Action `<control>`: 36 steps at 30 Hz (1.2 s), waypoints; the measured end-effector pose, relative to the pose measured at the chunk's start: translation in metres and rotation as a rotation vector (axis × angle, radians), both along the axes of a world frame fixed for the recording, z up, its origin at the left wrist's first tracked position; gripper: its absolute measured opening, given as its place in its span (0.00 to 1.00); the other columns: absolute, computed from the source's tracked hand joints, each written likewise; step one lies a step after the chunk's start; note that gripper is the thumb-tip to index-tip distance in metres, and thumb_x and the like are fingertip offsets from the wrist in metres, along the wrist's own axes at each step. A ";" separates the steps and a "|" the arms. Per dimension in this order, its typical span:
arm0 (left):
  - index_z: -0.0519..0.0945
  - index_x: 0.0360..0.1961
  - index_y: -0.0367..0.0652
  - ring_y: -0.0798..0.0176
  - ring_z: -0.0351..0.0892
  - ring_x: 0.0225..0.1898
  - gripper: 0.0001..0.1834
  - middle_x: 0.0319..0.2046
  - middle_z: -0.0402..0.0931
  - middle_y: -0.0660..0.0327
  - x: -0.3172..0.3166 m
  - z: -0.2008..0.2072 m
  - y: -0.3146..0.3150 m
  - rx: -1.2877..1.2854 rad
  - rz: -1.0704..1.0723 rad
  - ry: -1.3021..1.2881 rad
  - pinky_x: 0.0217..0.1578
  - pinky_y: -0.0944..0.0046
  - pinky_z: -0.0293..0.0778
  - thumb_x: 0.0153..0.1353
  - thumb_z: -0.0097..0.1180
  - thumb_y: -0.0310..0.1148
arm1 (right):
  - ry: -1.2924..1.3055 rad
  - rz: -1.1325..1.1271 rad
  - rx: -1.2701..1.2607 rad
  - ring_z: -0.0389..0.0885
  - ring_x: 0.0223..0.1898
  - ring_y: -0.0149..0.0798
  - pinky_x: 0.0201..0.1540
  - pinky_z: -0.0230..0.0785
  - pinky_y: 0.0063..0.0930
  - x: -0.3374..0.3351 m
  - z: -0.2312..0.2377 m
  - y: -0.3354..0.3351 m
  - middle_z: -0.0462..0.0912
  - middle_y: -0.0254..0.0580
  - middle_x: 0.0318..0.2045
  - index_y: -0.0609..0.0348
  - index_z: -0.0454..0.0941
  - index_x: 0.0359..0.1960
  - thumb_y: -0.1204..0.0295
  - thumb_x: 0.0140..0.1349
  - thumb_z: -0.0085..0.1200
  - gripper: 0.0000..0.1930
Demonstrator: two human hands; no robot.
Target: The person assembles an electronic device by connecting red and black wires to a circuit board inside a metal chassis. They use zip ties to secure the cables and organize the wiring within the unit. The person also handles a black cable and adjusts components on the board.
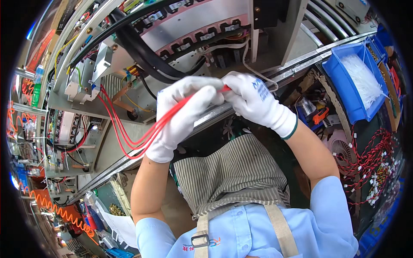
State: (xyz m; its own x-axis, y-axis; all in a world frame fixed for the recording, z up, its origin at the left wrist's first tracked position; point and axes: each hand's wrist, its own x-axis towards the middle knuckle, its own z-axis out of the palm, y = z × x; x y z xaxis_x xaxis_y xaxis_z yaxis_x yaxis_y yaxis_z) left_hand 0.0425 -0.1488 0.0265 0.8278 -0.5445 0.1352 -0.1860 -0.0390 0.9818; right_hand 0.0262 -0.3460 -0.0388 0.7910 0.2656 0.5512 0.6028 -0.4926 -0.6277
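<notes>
Both my hands wear white gloves and meet in front of an open metal cabinet (pixel 86 105). Several red wires (pixel 167 118) run from a small metal-cased part (pixel 86 79) at the cabinet's left, sag in a loop and pass through my left hand (pixel 183 107). That hand is closed around them. The fingers of my right hand (pixel 249 94) pinch the red wires close to their far end, touching the left fingertips. The wire tips are hidden inside the right glove. Thick black cables (pixel 142 53) curve down just behind my left hand.
A blue bin (pixel 340 86) of white cable ties (pixel 363 81) stands at the right. Below it lie bundles of red and black wires (pixel 365 163) with white connectors. Metal rollers (pixel 325 23) fill the upper right. An orange coiled hose (pixel 56 208) hangs at the lower left.
</notes>
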 end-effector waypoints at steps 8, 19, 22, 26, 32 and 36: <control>0.83 0.43 0.40 0.53 0.81 0.39 0.14 0.36 0.82 0.52 0.008 0.007 -0.044 0.631 0.071 -0.717 0.42 0.61 0.76 0.56 0.62 0.30 | 0.439 0.038 0.218 0.82 0.32 0.51 0.35 0.72 0.37 -0.005 -0.001 -0.011 0.80 0.51 0.30 0.63 0.75 0.40 0.70 0.65 0.50 0.09; 0.81 0.39 0.39 0.50 0.81 0.39 0.10 0.35 0.80 0.53 0.016 0.022 -0.069 0.686 -0.139 -0.934 0.41 0.58 0.76 0.56 0.59 0.28 | 0.679 0.121 0.636 0.80 0.30 0.25 0.36 0.74 0.20 -0.014 0.003 -0.042 0.83 0.34 0.31 0.61 0.77 0.51 0.71 0.69 0.48 0.13; 0.82 0.42 0.37 0.65 0.80 0.38 0.10 0.34 0.81 0.60 0.025 0.015 -0.062 0.450 -0.087 -0.337 0.41 0.66 0.74 0.59 0.59 0.27 | 0.438 0.031 0.395 0.82 0.31 0.35 0.37 0.74 0.27 -0.010 -0.005 -0.045 0.83 0.42 0.32 0.59 0.77 0.48 0.67 0.70 0.47 0.12; 0.82 0.42 0.36 0.69 0.77 0.38 0.11 0.36 0.80 0.59 0.029 0.001 -0.061 0.339 0.028 -0.149 0.43 0.69 0.73 0.61 0.57 0.29 | 0.125 -0.171 0.075 0.82 0.31 0.50 0.35 0.73 0.35 0.001 -0.013 -0.045 0.81 0.53 0.29 0.59 0.78 0.40 0.64 0.69 0.46 0.12; 0.79 0.41 0.32 0.68 0.79 0.35 0.10 0.33 0.79 0.58 0.035 0.001 -0.059 0.191 0.001 -0.054 0.40 0.67 0.74 0.61 0.55 0.27 | 0.912 0.283 0.644 0.75 0.16 0.29 0.19 0.66 0.20 0.015 0.002 -0.045 0.79 0.36 0.19 0.64 0.76 0.30 0.58 0.70 0.48 0.19; 0.80 0.43 0.32 0.67 0.79 0.34 0.12 0.33 0.80 0.57 0.034 0.009 -0.054 0.340 0.000 -0.070 0.40 0.66 0.74 0.60 0.56 0.26 | 0.964 0.384 0.725 0.73 0.14 0.30 0.16 0.63 0.18 0.023 -0.011 -0.042 0.77 0.36 0.18 0.64 0.76 0.30 0.58 0.70 0.48 0.19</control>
